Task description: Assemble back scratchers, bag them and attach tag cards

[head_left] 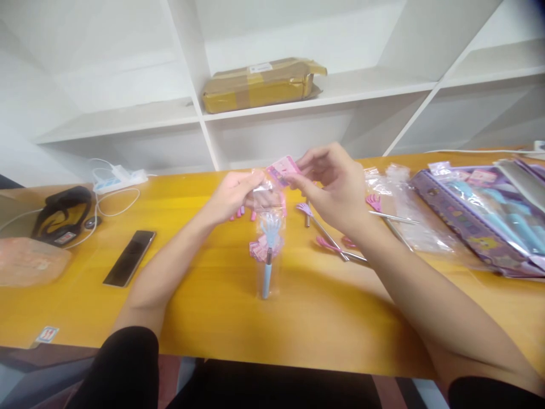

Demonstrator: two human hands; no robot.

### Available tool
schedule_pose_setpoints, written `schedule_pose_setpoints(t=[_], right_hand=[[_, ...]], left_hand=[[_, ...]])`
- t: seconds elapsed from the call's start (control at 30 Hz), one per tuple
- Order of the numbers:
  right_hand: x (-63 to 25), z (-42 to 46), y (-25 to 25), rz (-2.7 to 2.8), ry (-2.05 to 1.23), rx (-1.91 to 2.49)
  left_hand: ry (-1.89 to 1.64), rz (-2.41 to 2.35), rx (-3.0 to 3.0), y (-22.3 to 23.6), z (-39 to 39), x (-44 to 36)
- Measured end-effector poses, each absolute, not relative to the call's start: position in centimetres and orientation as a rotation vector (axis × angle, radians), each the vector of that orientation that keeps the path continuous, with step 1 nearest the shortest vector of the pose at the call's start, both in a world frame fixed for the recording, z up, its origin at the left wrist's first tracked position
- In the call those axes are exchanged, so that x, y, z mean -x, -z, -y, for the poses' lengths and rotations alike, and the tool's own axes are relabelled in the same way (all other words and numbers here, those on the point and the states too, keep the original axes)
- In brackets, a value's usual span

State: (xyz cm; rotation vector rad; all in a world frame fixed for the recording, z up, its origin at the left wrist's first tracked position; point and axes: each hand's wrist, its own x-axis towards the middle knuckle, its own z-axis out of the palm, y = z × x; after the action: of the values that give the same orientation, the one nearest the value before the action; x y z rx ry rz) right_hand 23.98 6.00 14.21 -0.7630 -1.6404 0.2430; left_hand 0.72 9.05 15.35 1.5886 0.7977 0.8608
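My left hand (236, 196) pinches the top of a clear plastic bag (275, 284). Inside the bag hangs a blue back scratcher (268, 250), its claw up and its handle down. Between the fingertips of my right hand (330, 179) is a small pink printed card (283, 168), held at the bag's mouth. Whether the card reaches into the bag I cannot tell. Behind the bag lies a pile of pink cards (259, 250). Beside my right forearm are a purple back scratcher (304, 209) and pink ones (327, 244) with metal rods, lying on the table.
Empty clear bags (415, 210) lie on the right, beside a purple box (464, 227) of bagged blue scratchers. On the left are a phone (130, 258), a black strap device (63, 213) and a power strip (121, 179). A taped carton (259, 85) sits on the shelf.
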Motion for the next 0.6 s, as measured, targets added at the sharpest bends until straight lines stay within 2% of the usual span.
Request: schedule_pose_setpoints(t=[0.23,0.43,0.6], right_hand=[[-23.9,-6.1,-13.7,1.625,-0.214,0.715],[-24.1,-5.8,-14.2,1.773,0.04,0.725],[-24.0,-4.8,-15.5,1.915,0.131,0.68]], left_hand=[[-0.836,-0.695,-1.444,-15.7,-8.3,-1.4],[-0.83,-0.753,-1.43,-16.4,-7.6,-1.6],[-0.838,-0.775,-1.429,-16.5,-7.6,-1.9]])
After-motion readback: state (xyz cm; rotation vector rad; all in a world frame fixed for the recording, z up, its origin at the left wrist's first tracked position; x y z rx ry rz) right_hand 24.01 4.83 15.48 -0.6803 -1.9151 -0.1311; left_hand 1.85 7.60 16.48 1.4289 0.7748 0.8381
